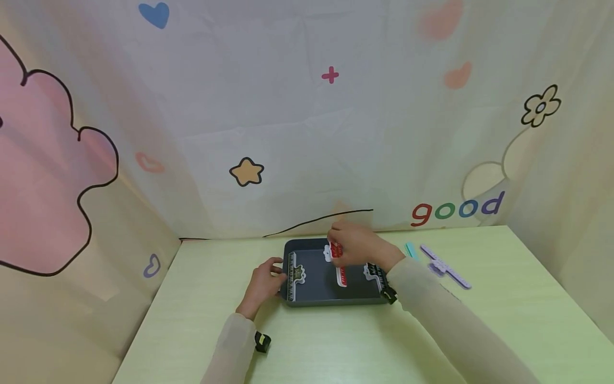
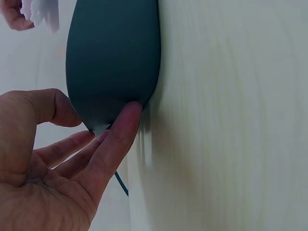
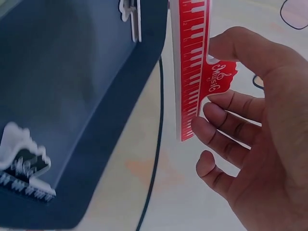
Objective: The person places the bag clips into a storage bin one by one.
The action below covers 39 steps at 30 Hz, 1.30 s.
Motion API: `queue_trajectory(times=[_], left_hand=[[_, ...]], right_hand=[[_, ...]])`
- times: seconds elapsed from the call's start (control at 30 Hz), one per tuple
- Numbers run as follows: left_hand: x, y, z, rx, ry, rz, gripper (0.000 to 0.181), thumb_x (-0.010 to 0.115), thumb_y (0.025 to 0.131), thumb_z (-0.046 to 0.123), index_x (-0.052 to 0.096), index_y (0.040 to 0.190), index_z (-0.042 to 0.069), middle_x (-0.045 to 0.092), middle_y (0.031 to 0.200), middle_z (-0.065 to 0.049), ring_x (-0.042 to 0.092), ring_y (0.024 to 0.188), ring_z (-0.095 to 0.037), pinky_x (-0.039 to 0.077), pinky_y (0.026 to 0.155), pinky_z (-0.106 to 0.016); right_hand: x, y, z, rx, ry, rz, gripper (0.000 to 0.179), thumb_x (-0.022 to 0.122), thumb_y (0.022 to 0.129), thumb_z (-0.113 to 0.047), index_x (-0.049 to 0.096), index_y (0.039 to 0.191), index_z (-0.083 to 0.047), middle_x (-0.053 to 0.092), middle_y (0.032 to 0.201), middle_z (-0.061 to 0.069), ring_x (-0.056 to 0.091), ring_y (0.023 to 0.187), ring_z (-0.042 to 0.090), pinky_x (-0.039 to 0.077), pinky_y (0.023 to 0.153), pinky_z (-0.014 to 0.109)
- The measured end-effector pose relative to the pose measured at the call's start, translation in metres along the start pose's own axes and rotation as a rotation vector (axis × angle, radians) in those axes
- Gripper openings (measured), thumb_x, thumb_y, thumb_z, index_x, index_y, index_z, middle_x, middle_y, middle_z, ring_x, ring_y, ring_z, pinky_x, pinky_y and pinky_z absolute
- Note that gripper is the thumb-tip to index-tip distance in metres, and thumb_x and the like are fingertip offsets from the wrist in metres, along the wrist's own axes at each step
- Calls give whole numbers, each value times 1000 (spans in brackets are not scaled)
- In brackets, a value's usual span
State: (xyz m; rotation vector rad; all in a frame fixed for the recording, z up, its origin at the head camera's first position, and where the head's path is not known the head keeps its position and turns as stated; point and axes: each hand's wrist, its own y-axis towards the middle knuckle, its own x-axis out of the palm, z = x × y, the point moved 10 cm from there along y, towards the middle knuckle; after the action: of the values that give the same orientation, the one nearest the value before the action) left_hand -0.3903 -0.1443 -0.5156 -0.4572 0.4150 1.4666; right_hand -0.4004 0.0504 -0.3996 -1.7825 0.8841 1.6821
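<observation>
Steadily, from my end of the link: left hand (image 1: 263, 282) grips the left end of the dark tray (image 1: 316, 292), fingers pressed against its wall. My right hand (image 1: 360, 246) pinches a red piano-print ruler clip (image 1: 341, 276) by its "Music" head and holds it over the tray — whether the lower edge touches the tray floor, I cannot tell. Two black clips lie inside, one (image 1: 291, 277) along the left wall, another (image 1: 376, 271) at the right, partly behind the sleeve. Right of the tray, on the surface (image 1: 211, 277) — a purple clip (image 1: 453, 273) and a teal piece (image 1: 410, 249).
</observation>
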Motion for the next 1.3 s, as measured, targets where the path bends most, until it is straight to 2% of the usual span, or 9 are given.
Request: queue_trajectory(times=[0.2,0.37,0.67,0.83,0.97,1.1,1.3], left_hand=[[1,0,-1,-1,4,-1,44,61,90,10,56,133,5,68,111,-20,69,81,-21,59,53,-30],[0,1,2,5,20,-3,44,61,90,11,56,133,5,68,110,-19,68,81,-21,59,54,-30],[-3,1,2,0,30,2,44,61,90,12,56,133,5,68,110,-18,68,80,-20,59,54,-29],[-2,0,0,-3,23,-3,44,61,90,12,56,134,6,68,111,-19,68,80,-20,59,54,-30],[-1,1,-1,5,17,-1,44,62,90,11,56,133,5,68,110,-19,69,80,-21,59,53,-30],[-1,2,-2,10,8,-1,44,61,90,11,56,133,4,68,110,-20,69,80,-21,59,53,-30],[0,2,-3,-4,-1,-7,45,62,90,12,55,134,6,68,111,-20,69,81,-21,59,53,-30]], right_hand=[[17,17,-13,-26,41,-48,37,76,80,-36,62,105,-13,53,93,-4,47,75,12,42,63,26],[34,31,-14,6,37,-77,41,76,80,-37,62,111,-14,56,96,-5,49,78,12,45,68,28],[57,50,-17,63,19,-138,37,78,77,-38,63,103,-17,55,92,-6,50,80,12,44,66,28],[73,53,-18,89,19,-194,33,78,77,-37,64,100,-18,57,89,-6,51,77,13,45,65,29],[84,52,-16,127,13,-237,37,79,78,-39,66,105,-18,58,93,-6,51,80,13,47,70,31],[91,52,-15,150,4,-261,42,80,78,-41,67,111,-18,59,96,-7,53,82,12,50,75,31],[97,53,-16,148,-12,-277,42,80,77,-43,67,110,-19,59,96,-7,53,84,12,51,78,32]])
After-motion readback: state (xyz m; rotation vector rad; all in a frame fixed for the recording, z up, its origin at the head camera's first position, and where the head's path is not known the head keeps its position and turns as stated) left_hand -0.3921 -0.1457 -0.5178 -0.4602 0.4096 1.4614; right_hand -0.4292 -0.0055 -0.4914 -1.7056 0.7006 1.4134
